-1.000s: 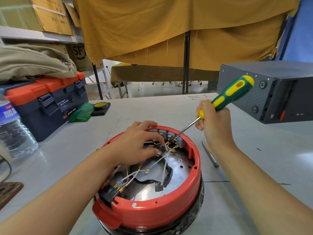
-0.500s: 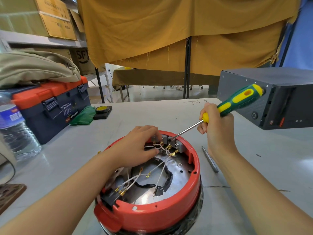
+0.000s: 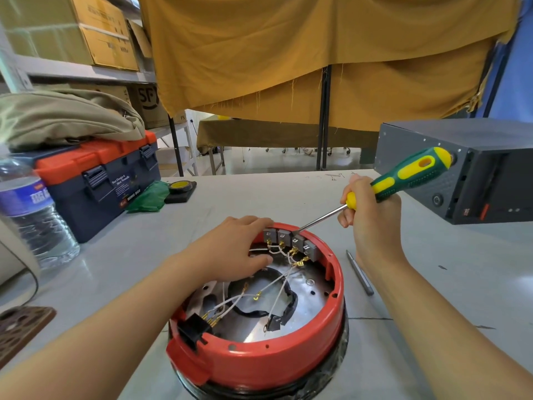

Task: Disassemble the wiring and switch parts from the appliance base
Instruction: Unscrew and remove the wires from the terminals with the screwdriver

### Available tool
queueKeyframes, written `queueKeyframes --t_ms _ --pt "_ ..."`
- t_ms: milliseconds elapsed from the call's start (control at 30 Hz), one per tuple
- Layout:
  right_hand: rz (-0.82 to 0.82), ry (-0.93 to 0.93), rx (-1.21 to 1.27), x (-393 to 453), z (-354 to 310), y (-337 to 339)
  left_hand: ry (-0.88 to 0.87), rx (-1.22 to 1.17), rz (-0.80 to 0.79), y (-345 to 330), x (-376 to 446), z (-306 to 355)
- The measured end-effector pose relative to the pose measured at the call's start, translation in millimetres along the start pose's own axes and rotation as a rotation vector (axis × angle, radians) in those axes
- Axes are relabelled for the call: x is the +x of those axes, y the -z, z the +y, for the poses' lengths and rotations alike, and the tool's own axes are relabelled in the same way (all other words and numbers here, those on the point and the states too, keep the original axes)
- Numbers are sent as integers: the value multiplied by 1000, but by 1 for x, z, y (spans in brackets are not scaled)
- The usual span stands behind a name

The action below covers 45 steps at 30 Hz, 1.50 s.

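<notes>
Red round appliance base (image 3: 259,362) sits open side up on the table. Four grey switch blocks (image 3: 290,241) line the far inner rim. White wires (image 3: 277,280) with brass terminals run from them across the metal plate to a black connector (image 3: 193,330) at near-left.

Appliance base (image 3: 259,362) sits on tabletop (image 3: 450,287) at front centre, switches (image 3: 290,241) and wires (image 3: 277,284) inside it. Toolbox (image 3: 95,183) and water bottle (image 3: 31,209) far left, metal box (image 3: 467,168) far right. Loose bit (image 3: 360,272) lies just right of base.
</notes>
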State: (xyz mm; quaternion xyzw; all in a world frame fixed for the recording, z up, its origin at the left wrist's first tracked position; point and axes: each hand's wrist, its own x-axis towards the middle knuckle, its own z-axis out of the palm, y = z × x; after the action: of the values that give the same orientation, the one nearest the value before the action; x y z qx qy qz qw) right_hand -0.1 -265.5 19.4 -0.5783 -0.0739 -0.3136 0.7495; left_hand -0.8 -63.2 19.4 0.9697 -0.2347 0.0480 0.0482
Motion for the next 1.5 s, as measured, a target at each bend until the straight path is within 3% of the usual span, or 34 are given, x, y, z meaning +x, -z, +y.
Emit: queueKeyframes --t_ms 200,1000,1500 --pt "-3 58 -94 1 3 0 -73 -98 5 3 4 6" --pt "-197 317 -324 -14 -3 -7 -66 -99 44 -11 0 2" --pt "-238 164 -204 -6 1 -4 -79 -94 45 -11 0 1"
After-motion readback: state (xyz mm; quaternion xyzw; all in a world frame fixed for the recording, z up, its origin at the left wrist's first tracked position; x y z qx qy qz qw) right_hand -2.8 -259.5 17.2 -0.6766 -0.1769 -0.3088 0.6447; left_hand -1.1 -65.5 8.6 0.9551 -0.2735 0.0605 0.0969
